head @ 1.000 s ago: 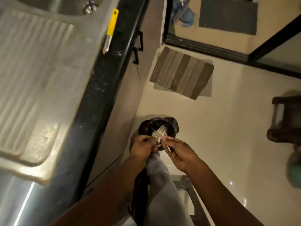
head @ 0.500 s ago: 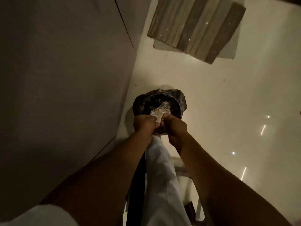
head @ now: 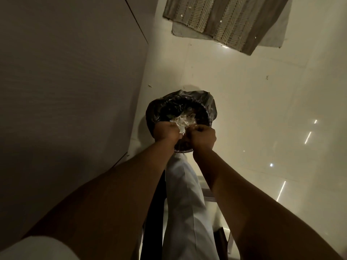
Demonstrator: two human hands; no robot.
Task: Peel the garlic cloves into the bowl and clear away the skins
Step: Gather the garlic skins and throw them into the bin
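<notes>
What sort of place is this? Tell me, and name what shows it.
Probably a home kitchen, at floor level: a bin lined with a black bag, a striped floor mat on glossy tiles, and a cabinet front.

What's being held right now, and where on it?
A clump of garlic skins, gripped at its near edge by left hand and right hand together, above the bin.

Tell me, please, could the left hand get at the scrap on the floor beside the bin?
Probably not yet: the left hand grips garlic skins over the bin, though nothing blocks the scrap.
</notes>
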